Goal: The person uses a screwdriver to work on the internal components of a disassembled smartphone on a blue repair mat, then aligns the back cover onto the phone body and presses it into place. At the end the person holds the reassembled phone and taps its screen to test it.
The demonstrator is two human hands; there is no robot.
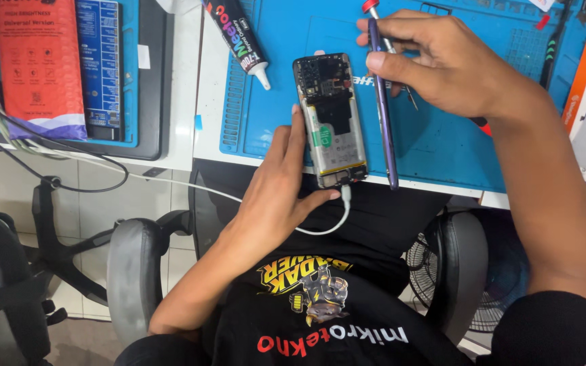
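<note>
The opened smartphone with its back removed, bare circuit board and silver battery showing (331,118), lies face down at the near edge of the blue silicone work mat (442,142) on the table, its lower end overhanging toward the person's lap. The left hand (276,196) steadies it, fingers laid along the left side and thumb at the bottom corner beside the plugged-in white charging cable (320,227). The right hand (442,64) is closed in a pinch around the thin purple back cover held edge-on (384,115), and also grips a slim metal tool with a red cap (388,47). The risks, as I judge them: with the cable attached, the tool's metal tip could bridge contacts on the exposed board or nick the battery. The cover's edge, lowered askew, could catch a component. A tug on the cable could drag the phone off the edge. A black tube of adhesive with a white nozzle (239,37) lies close by.
</note>
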